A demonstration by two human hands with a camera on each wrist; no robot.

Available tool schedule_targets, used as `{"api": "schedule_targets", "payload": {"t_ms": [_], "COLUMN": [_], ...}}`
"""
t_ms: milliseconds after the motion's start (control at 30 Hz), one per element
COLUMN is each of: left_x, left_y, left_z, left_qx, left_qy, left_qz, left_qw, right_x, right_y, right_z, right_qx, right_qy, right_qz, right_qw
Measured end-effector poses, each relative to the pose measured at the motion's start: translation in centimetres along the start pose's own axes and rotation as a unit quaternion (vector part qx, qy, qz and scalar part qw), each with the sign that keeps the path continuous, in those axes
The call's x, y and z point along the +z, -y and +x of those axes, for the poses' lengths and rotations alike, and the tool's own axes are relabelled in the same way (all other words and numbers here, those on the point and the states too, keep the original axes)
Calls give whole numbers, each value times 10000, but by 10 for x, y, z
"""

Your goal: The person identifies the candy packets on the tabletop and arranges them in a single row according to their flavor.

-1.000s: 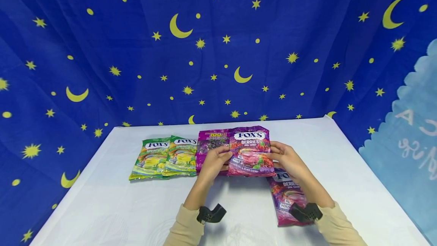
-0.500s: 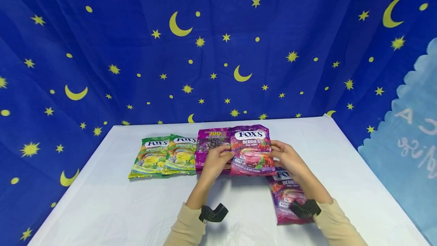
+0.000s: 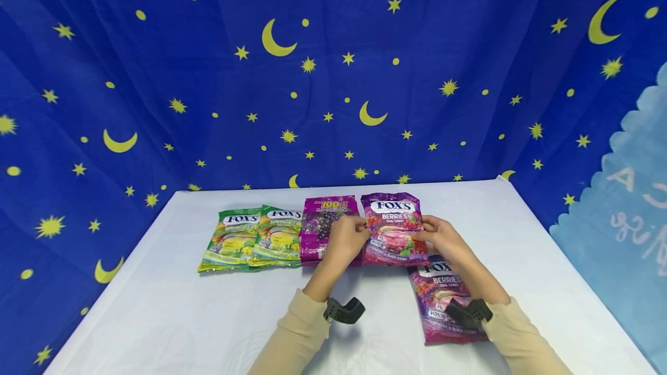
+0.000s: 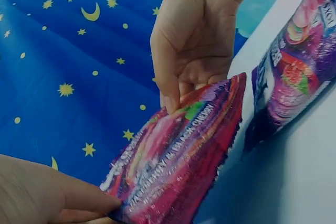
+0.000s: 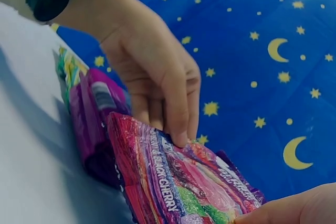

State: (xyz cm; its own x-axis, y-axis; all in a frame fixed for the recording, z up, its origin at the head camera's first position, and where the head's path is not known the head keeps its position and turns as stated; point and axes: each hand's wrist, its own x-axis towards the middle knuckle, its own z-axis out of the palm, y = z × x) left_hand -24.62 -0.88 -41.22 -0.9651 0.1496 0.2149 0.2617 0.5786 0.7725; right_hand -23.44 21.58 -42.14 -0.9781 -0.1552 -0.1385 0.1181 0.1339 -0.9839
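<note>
Both hands hold a purple Fox's Berries candy bag [image 3: 394, 230] upright by its two sides. My left hand [image 3: 345, 242] pinches its left edge, thumb in front, as the right wrist view shows. On the opposite edge my right hand [image 3: 443, 242] pinches with the thumb on the printed face. Left of the held bag lies a magenta candy bag [image 3: 314, 247] with a dark berry picture, partly behind my left hand. A second Fox's Berries bag [image 3: 435, 305] lies nearer me, partly covered by my right forearm.
Two green Fox's Spring Tea bags [image 3: 229, 242] lie overlapping at the left of the row. The white table [image 3: 156, 311] ends at a blue curtain [image 3: 323, 155] with moons and stars. A black wrist camera [image 3: 345, 310] sits on my left wrist.
The held Berries bag has shifted slightly right, uncovering more of the magenta bag. My left hand has moved right with it; the right hand still grips the bag's right edge.
</note>
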Motion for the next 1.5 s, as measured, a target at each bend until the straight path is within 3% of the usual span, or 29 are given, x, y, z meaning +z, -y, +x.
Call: {"api": "schedule_targets", "payload": {"t_ms": [267, 433, 600, 800, 967, 1200, 1500], "left_x": [6, 14, 25, 39, 46, 53, 56], "left_y": [-13, -18, -23, -24, -23, -18, -18], "left_z": [17, 22, 26, 27, 27, 30, 28], "left_qx": [-5, -14, -63, -185, -222, -268, -238], "left_qy": [-11, -185, -315, -185, -100, -105, -227], "left_qz": [861, 1645, 2663, 3744, 4178, 4253, 4118], "left_qw": [9963, 9862, 9634, 9269, 9082, 9046, 9107], "right_x": [-7, -5, -1, 6, 11, 14, 16], "right_y": [-6, -13, -21, -25, -26, -28, -27], "right_z": [14, 25, 33, 39, 41, 41, 41], "right_qx": [158, 267, 326, 244, 33, 10, 159], "right_qy": [-118, -123, -146, -248, -442, -619, -671], "right_qz": [-338, -363, -551, -1235, -1871, -2448, -2510], "right_qw": [9992, 9989, 9978, 9917, 9813, 9676, 9655]}}
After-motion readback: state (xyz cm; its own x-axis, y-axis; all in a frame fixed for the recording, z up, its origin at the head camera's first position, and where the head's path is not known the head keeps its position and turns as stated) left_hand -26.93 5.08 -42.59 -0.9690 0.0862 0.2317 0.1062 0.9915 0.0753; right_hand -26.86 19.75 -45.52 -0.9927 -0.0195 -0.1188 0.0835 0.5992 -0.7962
